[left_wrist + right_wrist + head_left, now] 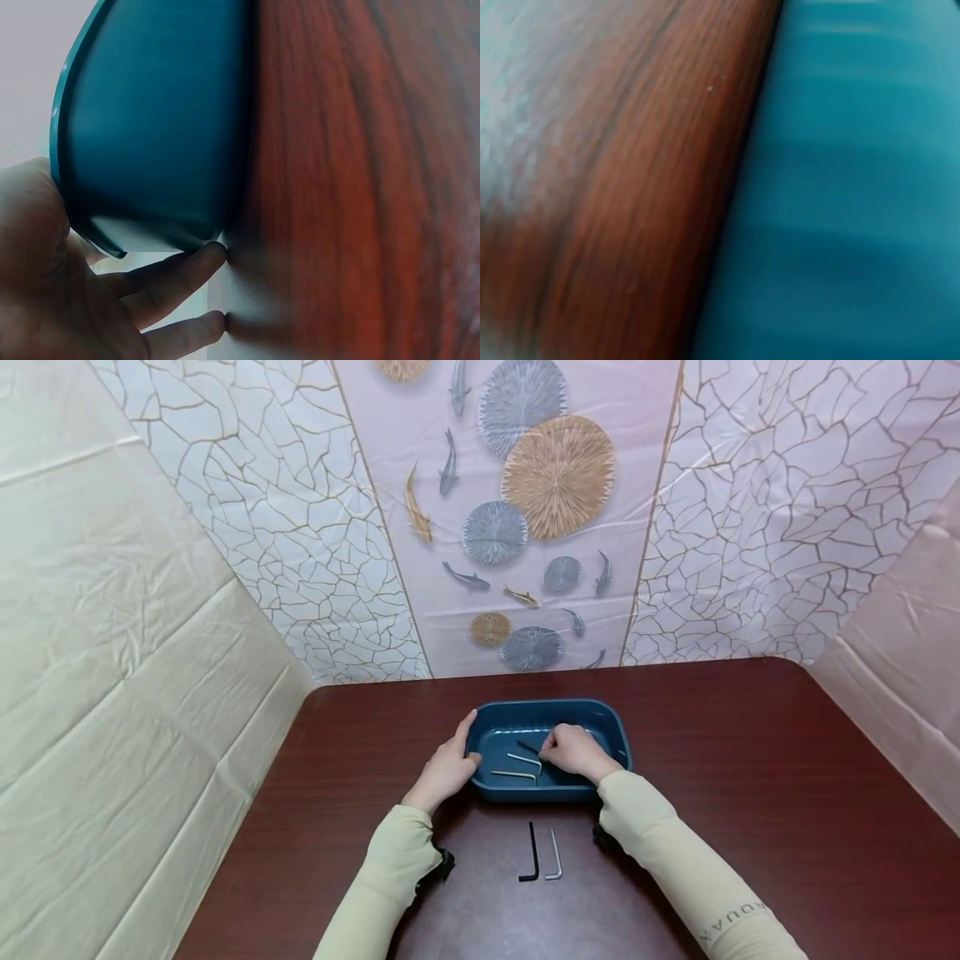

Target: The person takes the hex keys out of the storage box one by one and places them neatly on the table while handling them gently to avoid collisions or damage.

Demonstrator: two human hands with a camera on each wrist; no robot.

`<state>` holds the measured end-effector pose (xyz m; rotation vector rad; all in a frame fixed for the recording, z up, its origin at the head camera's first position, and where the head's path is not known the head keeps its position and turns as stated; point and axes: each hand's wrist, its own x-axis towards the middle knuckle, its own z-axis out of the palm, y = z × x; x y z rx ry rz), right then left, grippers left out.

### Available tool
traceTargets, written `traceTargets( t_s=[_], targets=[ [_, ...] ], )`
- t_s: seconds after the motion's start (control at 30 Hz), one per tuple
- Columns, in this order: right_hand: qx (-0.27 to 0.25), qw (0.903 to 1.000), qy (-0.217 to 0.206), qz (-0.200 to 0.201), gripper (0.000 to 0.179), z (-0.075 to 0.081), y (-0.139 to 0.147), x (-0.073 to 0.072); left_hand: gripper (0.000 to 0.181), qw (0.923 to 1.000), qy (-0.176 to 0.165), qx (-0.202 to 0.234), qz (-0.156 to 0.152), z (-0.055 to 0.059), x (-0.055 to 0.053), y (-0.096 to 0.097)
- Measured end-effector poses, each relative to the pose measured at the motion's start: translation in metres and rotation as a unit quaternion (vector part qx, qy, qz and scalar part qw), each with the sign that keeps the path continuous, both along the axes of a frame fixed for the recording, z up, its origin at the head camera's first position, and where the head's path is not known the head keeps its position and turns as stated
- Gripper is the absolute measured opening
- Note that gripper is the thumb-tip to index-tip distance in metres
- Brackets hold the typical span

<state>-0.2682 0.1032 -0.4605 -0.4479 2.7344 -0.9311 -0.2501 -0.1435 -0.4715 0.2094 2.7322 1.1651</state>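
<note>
A blue rectangular tray (495,795) stands on the table. My left hand (447,770) grips its left end, thumb over the rim; the left wrist view shows fingers (176,289) spread at the outer wall. Inside the tray, my right hand (576,750) has its fingers curled and pinches the end of a black hex key (528,747), whose bend is hidden by the fingers. Nearer me in the tray lie a silver hex key (523,759) and a brassy-toned hex key (514,774). The right wrist view has only the tray's outer wall (840,195) and wood, no hand.
In front of the tray, a black hex key (533,852) and a silver hex key (556,853) lie side by side on the dark red-brown table (720,760), short arms toward me. A patterned cloth backdrop (525,635) hangs behind the table's far edge.
</note>
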Motion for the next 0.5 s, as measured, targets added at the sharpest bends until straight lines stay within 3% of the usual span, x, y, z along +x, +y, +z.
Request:
traceTargets(
  t_s=[0.17, 0.4, 0.5],
  targets=[
    [-0.007, 0.9999, -0.001, 0.009, 0.032, 0.0007, 0.0002, 0.0000, 0.077, 1.0000, -0.002, 0.003, 0.001, -0.0001, 0.0007, -0.0001],
    [-0.006, 0.9999, -0.002, 0.010, 0.014, 0.0035, -0.0001, 0.0000, 0.077, 1.0000, -0.001, 0.004, 0.001, -0.0014, -0.0008, -0.0002],
    [-0.003, 0.9999, -0.008, 0.008, 0.014, 0.0044, -0.0008, -0.0001, 0.077, 1.0000, 0.002, 0.001, -0.001, -0.0015, -0.0008, -0.0002]
  ],
)
